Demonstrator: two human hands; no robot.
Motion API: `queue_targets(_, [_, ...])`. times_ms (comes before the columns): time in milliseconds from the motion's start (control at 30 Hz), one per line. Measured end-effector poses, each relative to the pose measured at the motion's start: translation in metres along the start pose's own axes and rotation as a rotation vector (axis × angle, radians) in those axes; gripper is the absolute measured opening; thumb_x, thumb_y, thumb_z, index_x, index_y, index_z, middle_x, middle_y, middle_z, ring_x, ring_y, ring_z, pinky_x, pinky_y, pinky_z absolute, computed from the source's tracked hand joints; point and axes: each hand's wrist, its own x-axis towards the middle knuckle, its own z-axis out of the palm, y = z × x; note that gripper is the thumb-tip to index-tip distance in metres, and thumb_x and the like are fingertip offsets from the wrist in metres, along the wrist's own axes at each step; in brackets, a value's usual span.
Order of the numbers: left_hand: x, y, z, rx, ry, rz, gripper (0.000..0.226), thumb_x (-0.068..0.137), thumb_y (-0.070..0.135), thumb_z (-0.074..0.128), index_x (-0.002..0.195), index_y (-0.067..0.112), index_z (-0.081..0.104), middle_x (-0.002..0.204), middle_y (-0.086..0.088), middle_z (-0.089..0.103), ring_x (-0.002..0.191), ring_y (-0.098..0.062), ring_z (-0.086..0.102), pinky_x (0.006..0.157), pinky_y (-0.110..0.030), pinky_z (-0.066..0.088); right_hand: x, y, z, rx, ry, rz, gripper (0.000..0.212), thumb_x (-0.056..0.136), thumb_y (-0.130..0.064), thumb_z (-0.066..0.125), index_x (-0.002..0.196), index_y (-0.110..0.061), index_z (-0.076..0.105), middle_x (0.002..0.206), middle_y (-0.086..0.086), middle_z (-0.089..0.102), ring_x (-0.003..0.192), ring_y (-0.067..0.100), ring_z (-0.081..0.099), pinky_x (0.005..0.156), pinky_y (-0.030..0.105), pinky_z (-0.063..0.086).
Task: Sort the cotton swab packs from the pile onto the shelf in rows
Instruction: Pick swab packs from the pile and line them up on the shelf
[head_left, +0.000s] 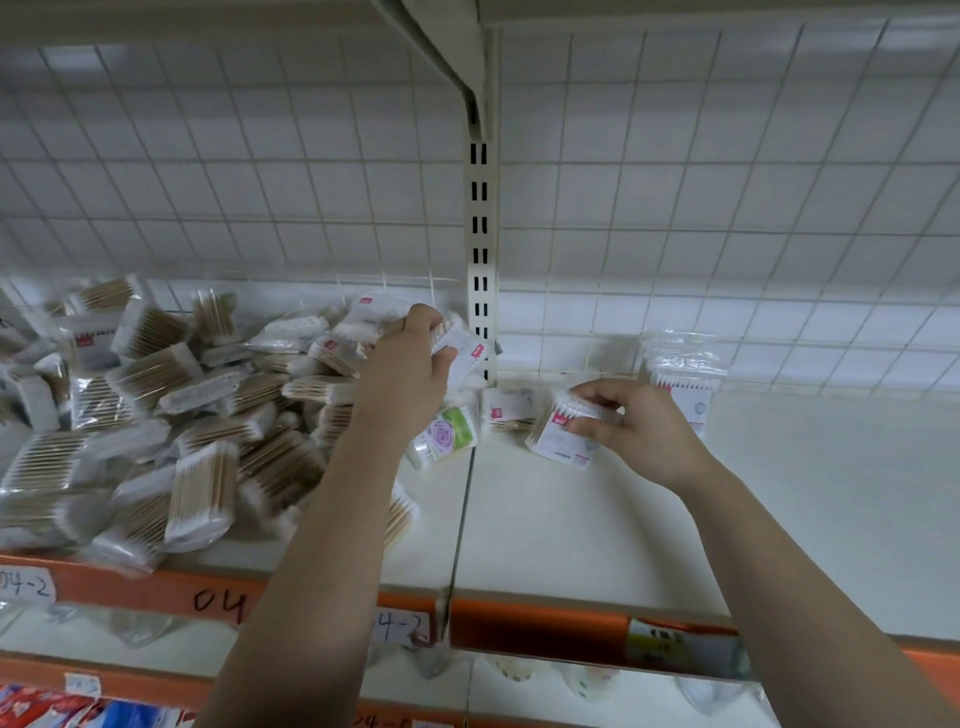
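Left of the slotted post (480, 260), the pile of cotton swab packs (156, 415) holds too many to count. Two loose packs lie at the post's foot: a green-labelled pack (449, 431) and a white pack (506, 410). One standing pack (685, 384) leans on the back grid, right of the post. The left hand (410, 358), fingers curled, grips a raised pack (465, 348) just beside the post. To the right, the right hand (639, 426) pinches a tilted pack (563, 436) above the shelf (779, 493).

A slotted upright (479, 234) divides the wire grid (208, 182); colourful packets (52, 711) sit lower-left.
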Motion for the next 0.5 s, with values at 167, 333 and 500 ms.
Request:
queue_targets(167, [-0.014,0.031,0.020,-0.125,-0.023,0.098,0.041,0.092,0.013,0.050,0.131,0.023,0.043,0.091,-0.002,0.050,0.065,-0.020,0.046,0.065,-0.033,0.040,-0.016,0.009,-0.025,0.021,0.030,0.043,0.015,0.083,-0.015,0.070,0.095,-0.024,0.069,0.089,0.000,0.069,0.080,0.012,0.055,0.067,0.018,0.039])
queue_targets(333, [-0.021,0.063,0.044,-0.095,-0.097,0.053,0.026,0.085,0.017,0.052,0.109,0.017,0.044,0.096,0.003,0.050,0.069,-0.023,0.048,0.059,-0.031,0.034,-0.034,0.018,-0.052,-0.011,0.067,0.072,0.019,0.082,-0.010,0.069,0.092,-0.026,0.069,0.084,-0.011,0.068,0.075,0.001,0.055,0.066,0.011,0.039])
queue_targets(500, [-0.028,0.090,0.064,-0.088,-0.115,0.065,0.019,0.089,0.024,0.048,0.107,0.017,0.042,0.082,0.000,0.053,0.067,-0.024,0.049,0.058,-0.033,0.036,-0.050,0.030,-0.073,-0.009,0.101,0.109,0.019,0.081,-0.016,0.073,0.092,-0.031,0.068,0.085,-0.006,0.068,0.073,0.003,0.053,0.065,0.011,0.037])
